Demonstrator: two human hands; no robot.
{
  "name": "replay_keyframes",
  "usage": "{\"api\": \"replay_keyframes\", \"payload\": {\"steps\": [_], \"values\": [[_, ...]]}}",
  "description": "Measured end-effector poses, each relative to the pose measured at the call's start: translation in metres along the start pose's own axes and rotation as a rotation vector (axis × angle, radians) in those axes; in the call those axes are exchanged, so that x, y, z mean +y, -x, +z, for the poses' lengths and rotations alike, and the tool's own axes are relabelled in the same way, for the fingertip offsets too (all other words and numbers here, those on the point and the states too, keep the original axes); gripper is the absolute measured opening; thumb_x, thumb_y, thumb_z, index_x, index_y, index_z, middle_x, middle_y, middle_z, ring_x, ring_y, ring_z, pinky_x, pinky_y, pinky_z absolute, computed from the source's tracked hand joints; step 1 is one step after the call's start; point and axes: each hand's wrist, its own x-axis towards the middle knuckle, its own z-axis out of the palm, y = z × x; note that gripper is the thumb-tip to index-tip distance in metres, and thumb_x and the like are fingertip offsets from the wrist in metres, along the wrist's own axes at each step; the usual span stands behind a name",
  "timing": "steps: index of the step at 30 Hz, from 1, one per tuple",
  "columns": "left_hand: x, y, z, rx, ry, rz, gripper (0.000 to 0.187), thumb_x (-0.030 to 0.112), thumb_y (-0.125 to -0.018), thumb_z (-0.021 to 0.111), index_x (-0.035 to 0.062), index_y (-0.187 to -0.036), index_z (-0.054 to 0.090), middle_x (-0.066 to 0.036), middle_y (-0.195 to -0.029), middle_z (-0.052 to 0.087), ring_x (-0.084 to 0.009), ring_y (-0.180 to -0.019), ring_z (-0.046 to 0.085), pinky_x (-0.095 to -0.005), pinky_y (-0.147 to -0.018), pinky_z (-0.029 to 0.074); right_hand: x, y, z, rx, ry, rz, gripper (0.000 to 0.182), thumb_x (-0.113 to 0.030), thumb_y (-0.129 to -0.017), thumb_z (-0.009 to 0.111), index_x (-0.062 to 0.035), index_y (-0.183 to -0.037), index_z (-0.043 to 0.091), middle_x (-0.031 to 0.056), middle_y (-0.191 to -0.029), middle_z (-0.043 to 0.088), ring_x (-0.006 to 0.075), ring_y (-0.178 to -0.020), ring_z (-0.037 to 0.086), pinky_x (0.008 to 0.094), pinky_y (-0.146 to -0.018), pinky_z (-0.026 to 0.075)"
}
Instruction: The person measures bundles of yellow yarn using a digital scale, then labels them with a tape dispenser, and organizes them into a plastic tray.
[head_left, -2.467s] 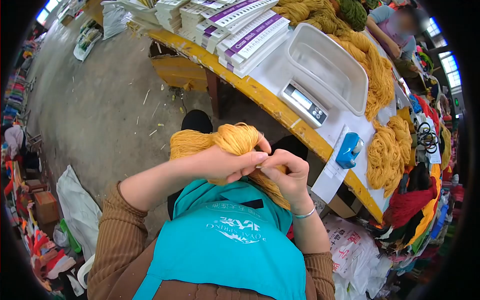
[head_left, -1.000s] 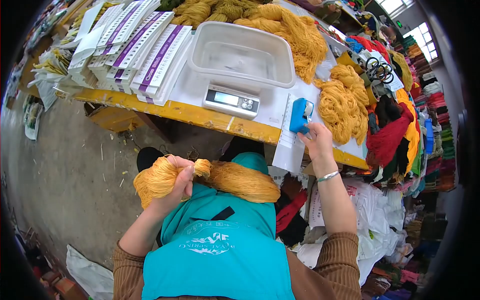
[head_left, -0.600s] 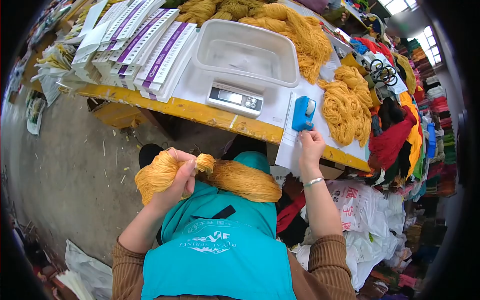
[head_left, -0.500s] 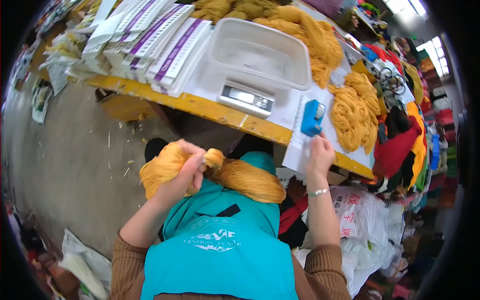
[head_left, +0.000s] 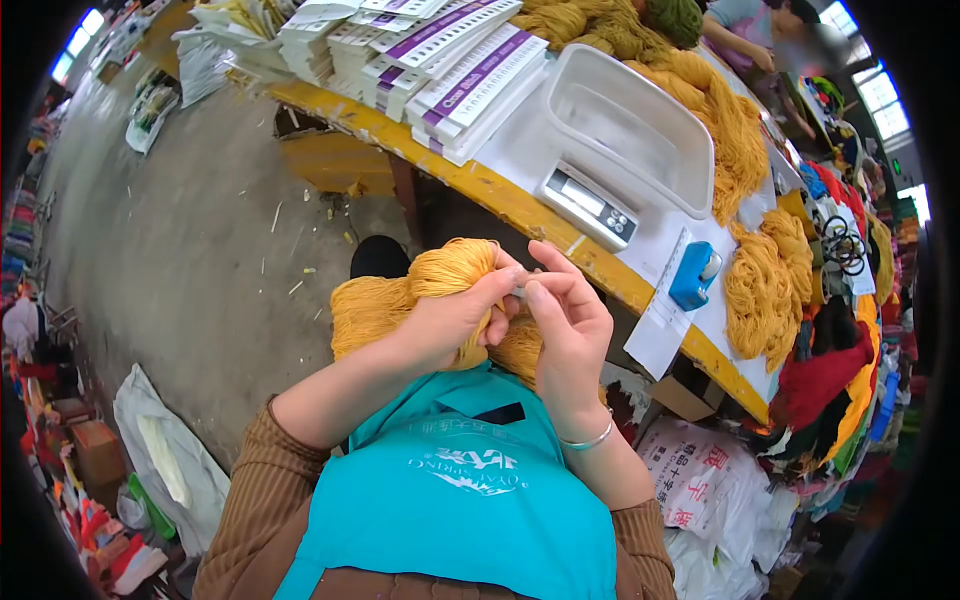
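Note:
A skein of golden-yellow yarn [head_left: 372, 312] lies across the lap over the teal apron [head_left: 470, 490]. My left hand [head_left: 470, 308] is closed around its gathered part, with a loop of yarn bulging above the fingers. Right beside it, my right hand [head_left: 568, 325] pinches at a small pale piece at the yarn; what exactly lies between the fingertips is too small to name. A blue tape dispenser [head_left: 694, 276] stands on the table edge, to the right of both hands.
On the yellow-edged table [head_left: 470, 180] are stacked printed cards [head_left: 465, 85], a digital scale [head_left: 588, 205], a plastic tub [head_left: 630, 130] and more yellow yarn [head_left: 765, 290]. White plastic bags [head_left: 700, 490] lie at lower right. Another person [head_left: 745, 35] is at the far upper right.
My right hand has moved from the tape dispenser to the yarn beside my left hand. The view has shifted, so the table appears further right, and another person has come into view.

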Motion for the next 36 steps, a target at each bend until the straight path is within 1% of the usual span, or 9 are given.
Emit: {"api": "replay_keyframes", "payload": {"steps": [2,7,9,17,19,22,26,34,36], "values": [[0.0,0.0,0.0,-0.002,0.002,0.018,0.016,0.026,-0.1,0.054,0.0101,-0.095,0.054,-0.001,-0.076,0.055,-0.0065,-0.05,0.05,-0.0197,-0.042,0.037,0.009,-0.004,0.001,0.013,0.017,-0.012,0.011,-0.005,-0.093,0.062,0.0043,-0.096,0.066,0.0181,-0.13,0.054,0.0157,-0.107,0.059,0.0311,-0.092,0.048],[-0.005,-0.001,-0.003,0.006,0.013,0.055,0.018,0.027,-0.101,0.052,0.0106,-0.093,0.052,0.0,-0.074,0.054,-0.0064,-0.049,0.049,-0.0201,-0.042,0.037,0.016,-0.007,0.004,0.045,0.017,-0.024,0.012,-0.009,-0.093,0.062,0.0017,-0.098,0.066,0.0177,-0.127,0.059,0.0145,-0.097,0.061,0.0309,-0.089,0.047],[-0.006,-0.001,-0.003,0.008,0.025,0.061,0.018,0.027,-0.101,0.052,0.0107,-0.093,0.052,0.0,-0.074,0.054,-0.0064,-0.049,0.049,-0.0203,-0.041,0.037,0.017,-0.009,0.004,0.057,0.012,-0.037,0.01,-0.004,-0.092,0.064,0.0049,-0.096,0.065,0.0178,-0.125,0.059,0.0105,-0.086,0.061,0.0261,-0.08,0.052],[-0.001,0.006,-0.003,0.034,0.003,0.034,0.017,0.027,-0.101,0.053,0.0106,-0.099,0.053,0.0,-0.071,0.053,-0.0059,-0.049,0.049,-0.0203,-0.042,0.037,0.019,-0.009,0.004,0.05,0.012,-0.038,0.007,-0.002,-0.09,0.065,0.0031,-0.096,0.065,0.0166,-0.124,0.059,0.0122,-0.092,0.062,0.0274,-0.083,0.052],[-0.002,0.006,-0.008,-0.087,-0.237,0.093,0.018,0.026,-0.099,0.057,0.0093,-0.105,0.054,0.002,-0.065,0.053,-0.0045,-0.05,0.049,-0.0203,-0.044,0.037,0.019,-0.01,0.003,0.06,0.02,-0.068,0.007,-0.002,-0.09,0.065,0.0025,-0.096,0.065,0.0162,-0.123,0.059,0.0128,-0.093,0.062,0.0283,-0.085,0.052],[0.006,0.011,-0.01,-0.067,-0.382,0.094,0.019,0.02,-0.096,0.062,0.0075,-0.109,0.054,0.003,-0.071,0.054,-0.0034,-0.054,0.049,-0.0196,-0.048,0.04,0.019,-0.009,0.003,0.058,-0.089,-0.037,0.006,-0.002,-0.09,0.064,0.0013,-0.096,0.065,0.0152,-0.122,0.06,0.0133,-0.094,0.062,0.03,-0.089,0.05],[0.016,0.018,-0.007,-0.128,-0.42,0.108,0.021,0.019,-0.095,0.064,0.0073,-0.11,0.054,0.004,-0.069,0.054,-0.0027,-0.056,0.05,-0.0196,-0.049,0.041,0.018,-0.005,0.0,0.039,-0.129,-0.003,0.007,-0.002,-0.092,0.062,-0.0012,-0.098,0.064,0.0141,-0.12,0.061,0.0149,-0.099,0.061,0.0307,-0.09,0.049],[0.006,0.018,-0.012,-0.065,-0.393,0.28,0.013,0.018,-0.094,0.065,0.0068,-0.093,0.059,0.004,-0.074,0.052,-0.0032,-0.063,0.049,-0.021,-0.055,0.043,0.012,0.003,0.001,-0.067,0.175,-0.224,0.017,0.002,-0.092,0.059,-0.0001,-0.109,0.061,0.0102,-0.121,0.059,0.0109,-0.099,0.057,0.0261,-0.087,0.047],[0.01,0.021,-0.01,-0.084,-0.409,0.353,0.012,0.018,-0.094,0.065,0.0069,-0.092,0.059,0.002,-0.078,0.053,-0.0042,-0.066,0.05,-0.0212,-0.057,0.043,0.006,0.003,0.003,-0.095,0.016,-0.071,0.018,-0.005,-0.094,0.056,-0.0003,-0.111,0.055,0.0077,-0.111,0.059,0.0104,-0.095,0.056,0.0245,-0.084,0.046]]}}
